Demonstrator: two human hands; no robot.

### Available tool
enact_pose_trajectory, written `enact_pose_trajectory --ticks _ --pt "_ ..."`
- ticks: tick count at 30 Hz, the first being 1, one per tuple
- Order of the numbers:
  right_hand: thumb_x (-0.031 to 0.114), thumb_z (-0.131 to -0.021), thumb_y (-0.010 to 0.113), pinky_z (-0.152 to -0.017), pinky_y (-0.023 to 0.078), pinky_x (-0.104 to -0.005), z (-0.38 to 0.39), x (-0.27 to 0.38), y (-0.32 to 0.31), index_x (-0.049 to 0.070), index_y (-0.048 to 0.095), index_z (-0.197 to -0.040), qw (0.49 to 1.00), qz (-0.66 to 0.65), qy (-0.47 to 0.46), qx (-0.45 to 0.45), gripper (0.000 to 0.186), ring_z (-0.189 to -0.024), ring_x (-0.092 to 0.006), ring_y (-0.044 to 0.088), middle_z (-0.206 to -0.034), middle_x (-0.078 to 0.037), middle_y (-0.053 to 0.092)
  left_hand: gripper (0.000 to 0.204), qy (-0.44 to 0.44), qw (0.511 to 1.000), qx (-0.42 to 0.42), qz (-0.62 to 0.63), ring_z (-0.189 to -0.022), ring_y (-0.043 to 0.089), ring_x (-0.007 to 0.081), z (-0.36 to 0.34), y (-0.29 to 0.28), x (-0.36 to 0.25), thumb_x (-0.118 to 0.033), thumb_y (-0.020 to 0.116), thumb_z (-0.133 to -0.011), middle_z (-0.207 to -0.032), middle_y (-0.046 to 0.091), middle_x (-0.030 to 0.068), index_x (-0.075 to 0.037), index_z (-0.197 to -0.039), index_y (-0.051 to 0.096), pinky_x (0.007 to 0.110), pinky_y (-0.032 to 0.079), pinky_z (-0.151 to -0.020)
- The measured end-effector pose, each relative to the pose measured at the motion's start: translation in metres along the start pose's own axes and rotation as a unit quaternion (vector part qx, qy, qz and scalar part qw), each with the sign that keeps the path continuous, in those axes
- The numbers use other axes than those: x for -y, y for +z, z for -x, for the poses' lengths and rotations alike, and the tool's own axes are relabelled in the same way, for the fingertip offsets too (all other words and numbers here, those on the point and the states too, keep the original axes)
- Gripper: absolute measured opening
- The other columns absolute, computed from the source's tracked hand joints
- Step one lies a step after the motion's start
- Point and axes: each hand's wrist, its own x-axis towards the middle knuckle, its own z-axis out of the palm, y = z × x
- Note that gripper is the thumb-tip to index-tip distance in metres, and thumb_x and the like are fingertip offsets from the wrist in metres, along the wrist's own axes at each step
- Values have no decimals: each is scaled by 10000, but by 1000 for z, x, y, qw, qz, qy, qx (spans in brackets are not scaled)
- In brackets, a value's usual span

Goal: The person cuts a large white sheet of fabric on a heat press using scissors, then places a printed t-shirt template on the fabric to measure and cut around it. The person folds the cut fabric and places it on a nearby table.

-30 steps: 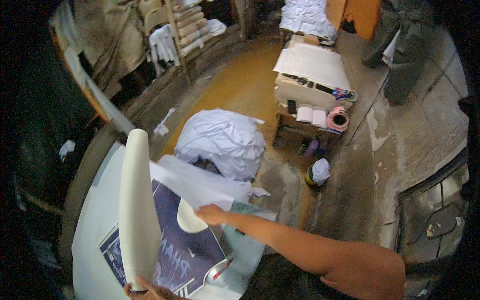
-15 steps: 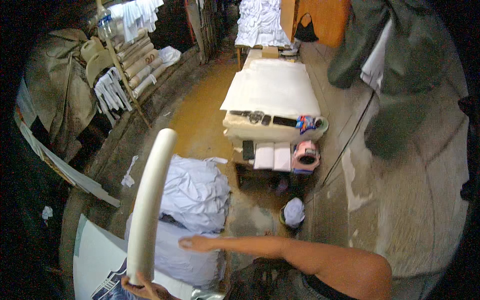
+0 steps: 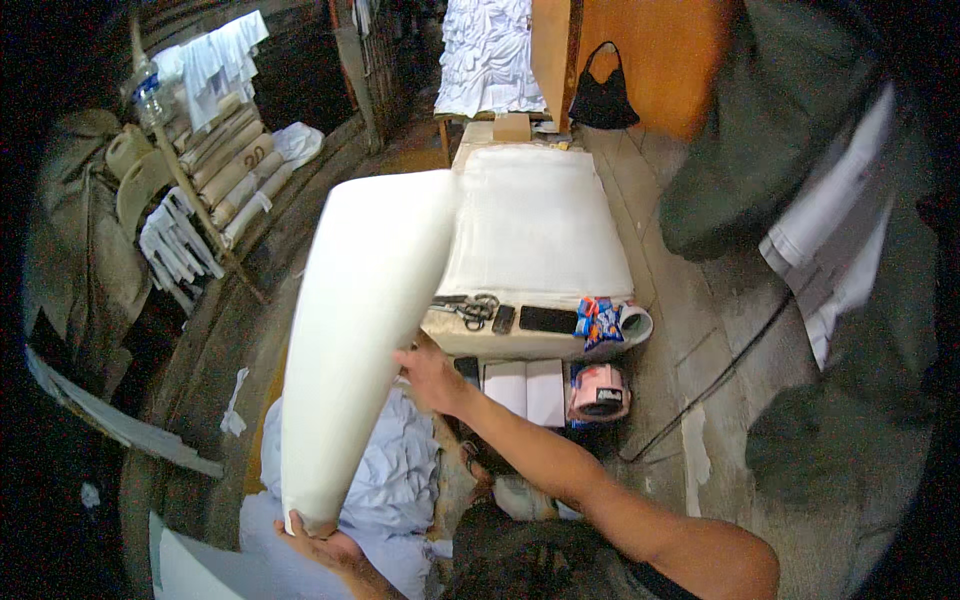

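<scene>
A large white sheet, rolled or curved lengthwise and wider toward its top, stands tilted in front of me; whether it is paper or cloth I cannot tell. Its lower end rests in my left hand, which is closed around it. My right hand is at the sheet's right edge, about halfway up, with fingers closed on that edge and partly hidden behind it. Heaped white cloth lies on the floor behind and below the sheet.
Ahead is a low table with stacked white sheets, scissors, a black phone, a blue packet and a tape roll. An open notebook lies nearer. Dark green cloth hangs at right; fabric rolls stand left.
My right hand has moved up and onto the sheet's edge. The sheet has gone from a narrow tube to a wider, opened shape. My view has shifted slightly to the right.
</scene>
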Motion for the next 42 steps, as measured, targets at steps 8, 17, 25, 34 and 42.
enact_pose_trajectory --ticks 8,17,25,34,42 --pt "167 -807 685 -686 547 -353 -218 -7 -232 -48 545 -1112 903 218 101 -357 398 -800 -220 637 -968 -147 636 681 106 909 213 -341 -1169 423 303 -86 189 192 -77 686 -776 -1308 406 176 -10 -1351 327 416 335 -1028" --pt "-9 -715 690 -685 534 -377 -74 -13 -475 -9 618 -987 663 331 108 -663 282 -772 -221 645 -921 -121 668 649 -216 827 457 -247 -1073 495 284 -76 322 455 -158 728 -736 -1187 481 193 -3 -1269 392 389 400 -957" --pt "27 -706 715 -1090 293 -391 -60 -1 -489 -3 188 -1411 558 377 113 -730 881 -1329 -330 296 -1367 -232 353 663 -138 728 615 -268 -1093 542 353 -47 350 527 -123 710 -721 -1191 535 238 -10 -1302 409 404 411 -977" --pt "27 -745 641 -666 479 -360 -39 5 -514 -23 608 -1087 479 613 63 -626 347 -705 -215 593 -767 -106 603 561 3 693 645 -322 -1128 490 369 -110 416 601 -133 727 -701 -1173 532 216 16 -1192 498 408 389 -995" --pt "296 -778 615 -904 471 -451 -71 18 -531 -57 535 -1213 491 643 440 -388 566 -1013 -406 588 -1146 -269 583 494 24 654 633 -413 -1080 501 379 -121 467 654 -114 726 -661 -1140 507 236 37 -1105 572 419 420 -951"
